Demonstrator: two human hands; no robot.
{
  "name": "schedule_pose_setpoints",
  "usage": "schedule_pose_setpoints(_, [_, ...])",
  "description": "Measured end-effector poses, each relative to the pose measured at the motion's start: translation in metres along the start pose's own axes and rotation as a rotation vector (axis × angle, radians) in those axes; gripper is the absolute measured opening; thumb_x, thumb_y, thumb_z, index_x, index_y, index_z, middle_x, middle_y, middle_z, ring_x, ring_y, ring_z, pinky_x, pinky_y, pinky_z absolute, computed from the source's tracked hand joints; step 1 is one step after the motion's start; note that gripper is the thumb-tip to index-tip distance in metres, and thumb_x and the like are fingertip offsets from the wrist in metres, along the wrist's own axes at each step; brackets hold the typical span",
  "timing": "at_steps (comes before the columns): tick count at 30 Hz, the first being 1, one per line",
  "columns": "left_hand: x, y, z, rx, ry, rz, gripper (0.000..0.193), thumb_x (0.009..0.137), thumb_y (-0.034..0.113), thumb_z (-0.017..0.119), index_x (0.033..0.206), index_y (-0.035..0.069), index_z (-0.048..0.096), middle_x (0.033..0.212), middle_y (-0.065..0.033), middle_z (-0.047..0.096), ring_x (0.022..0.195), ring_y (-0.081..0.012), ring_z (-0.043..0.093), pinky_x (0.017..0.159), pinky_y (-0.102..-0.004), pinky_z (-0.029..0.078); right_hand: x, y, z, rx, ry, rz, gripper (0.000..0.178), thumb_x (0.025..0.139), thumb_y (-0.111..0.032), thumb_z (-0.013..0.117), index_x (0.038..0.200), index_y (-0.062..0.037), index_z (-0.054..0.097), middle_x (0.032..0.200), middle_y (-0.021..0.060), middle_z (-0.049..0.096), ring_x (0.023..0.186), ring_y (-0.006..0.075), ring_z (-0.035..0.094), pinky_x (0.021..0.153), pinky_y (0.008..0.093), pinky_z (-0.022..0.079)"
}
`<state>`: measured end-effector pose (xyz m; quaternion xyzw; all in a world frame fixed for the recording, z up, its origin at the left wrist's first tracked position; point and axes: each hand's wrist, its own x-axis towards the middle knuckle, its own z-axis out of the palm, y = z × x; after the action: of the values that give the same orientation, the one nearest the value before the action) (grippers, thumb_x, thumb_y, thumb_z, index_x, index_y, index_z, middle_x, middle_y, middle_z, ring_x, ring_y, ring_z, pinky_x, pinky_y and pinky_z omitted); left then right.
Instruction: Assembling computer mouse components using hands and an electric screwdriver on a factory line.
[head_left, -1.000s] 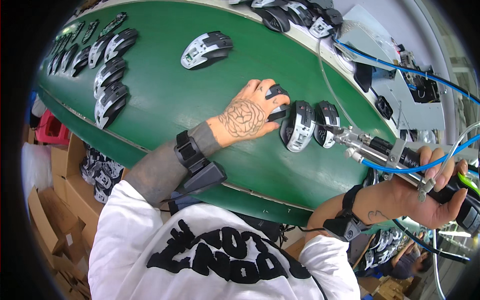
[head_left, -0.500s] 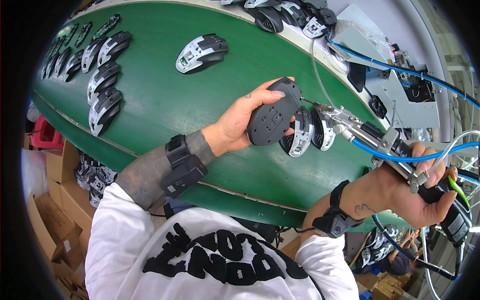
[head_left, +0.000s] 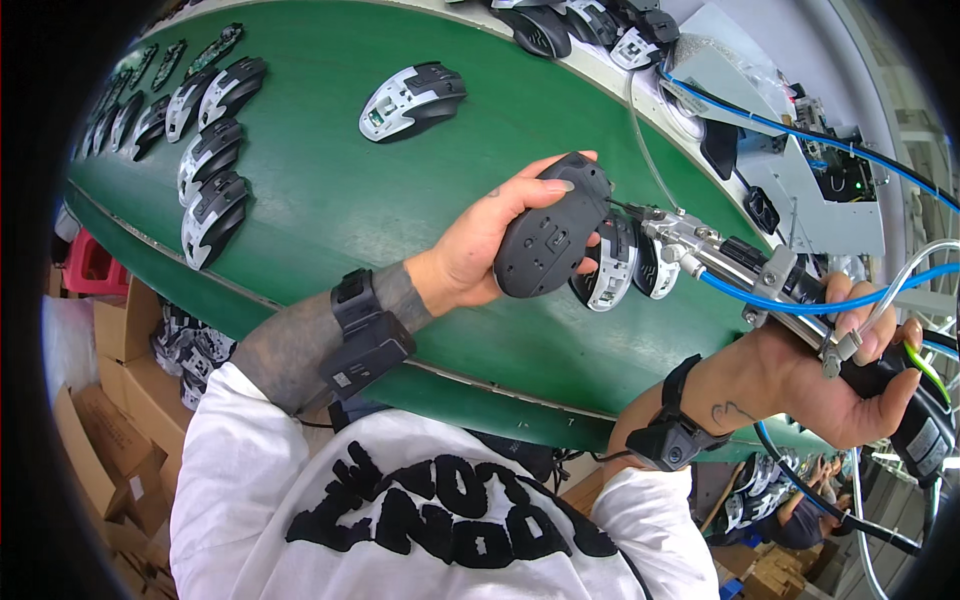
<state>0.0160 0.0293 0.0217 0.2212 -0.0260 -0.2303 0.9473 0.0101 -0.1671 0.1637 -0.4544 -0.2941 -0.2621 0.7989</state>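
My left hand (head_left: 465, 245) is closed around a black computer mouse (head_left: 540, 250), its underside turned up, the thumb lying across one end. In my right hand (head_left: 835, 405) is a powered screwdriver (head_left: 735, 262) with a metal feed head and blue and clear hoses. Its thin tip meets or nearly meets the held mouse at the right edge; I cannot tell whether it touches. Behind the held mouse, a half-assembled white and black mouse (head_left: 607, 280) stands on the green belt, partly covered, with a second one (head_left: 657, 270) beside it.
A lone half-assembled mouse (head_left: 412, 102) sits farther up the green belt (head_left: 330, 190). Several more mice (head_left: 213, 225) and circuit boards (head_left: 213, 48) line the left. Mouse parts (head_left: 540, 32) lie on the far ledge, near a machine (head_left: 825, 195). Cardboard boxes (head_left: 125, 365) stand lower left.
The mice on the belt appear slightly farther right. The screwdriver and my right hand have shifted slightly; my left hand keeps its hold on the mouse.
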Motion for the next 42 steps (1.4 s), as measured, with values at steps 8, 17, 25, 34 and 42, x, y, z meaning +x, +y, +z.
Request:
schedule_pose_setpoints(8, [0.008, -0.004, -0.015, 0.143, 0.290, -0.015, 0.050, 0.087, 0.028, 0.051, 0.133, 0.011, 0.038, 0.112, -0.0098, 0.051, 0.091, -0.0221, 0.058, 0.080, -0.0397, 0.054, 0.002, -0.013, -0.005, 0.009, 0.112, -0.060, 0.031, 0.075, -0.031, 0.056, 0.087, -0.0038, 0.049, 0.061, 0.0025, 0.046, 0.054, 0.0163, 0.046, 0.055, 0.0316, 0.035])
schedule_pose_setpoints(17, [0.003, -0.003, -0.008, 0.067, 0.108, -0.112, 0.050, 0.088, 0.028, 0.048, 0.133, 0.010, 0.038, 0.110, -0.0104, 0.052, 0.091, -0.0222, 0.058, 0.080, -0.0400, 0.054, 0.001, 0.002, 0.006, -0.036, 0.099, -0.026, 0.028, 0.078, -0.030, 0.053, 0.091, -0.0051, 0.050, 0.059, 0.0036, 0.047, 0.053, 0.0170, 0.045, 0.055, 0.0299, 0.036])
schedule_pose_setpoints(25, [0.001, 0.001, -0.006, 0.049, 0.058, -0.133, 0.051, 0.088, 0.028, 0.047, 0.133, 0.009, 0.037, 0.112, -0.0110, 0.052, 0.090, -0.0218, 0.059, 0.079, -0.0400, 0.054, 0.000, 0.003, 0.012, -0.015, 0.104, -0.020, 0.027, 0.077, -0.030, 0.054, 0.090, -0.0058, 0.050, 0.060, 0.0030, 0.046, 0.053, 0.0159, 0.044, 0.054, 0.0285, 0.036])
schedule_pose_setpoints(34, [-0.005, 0.003, 0.000, 0.064, 0.020, -0.130, 0.049, 0.088, 0.025, 0.048, 0.132, 0.008, 0.037, 0.110, -0.0107, 0.052, 0.090, -0.0213, 0.058, 0.077, -0.0399, 0.054, 0.000, 0.005, 0.017, 0.018, 0.063, -0.009, 0.028, 0.077, -0.030, 0.055, 0.091, -0.0059, 0.050, 0.060, 0.0019, 0.046, 0.053, 0.0151, 0.044, 0.053, 0.0284, 0.036])
schedule_pose_setpoints(42, [0.011, 0.030, -0.020, 0.181, 0.359, 0.120, 0.045, 0.086, 0.025, 0.052, 0.127, 0.007, 0.044, 0.112, -0.0101, 0.052, 0.091, -0.0205, 0.058, 0.076, -0.0376, 0.053, 0.001, -0.017, 0.012, 0.004, 0.044, -0.043, 0.035, 0.075, -0.030, 0.057, 0.093, -0.0010, 0.049, 0.062, 0.0016, 0.045, 0.053, 0.0150, 0.044, 0.054, 0.0278, 0.033])
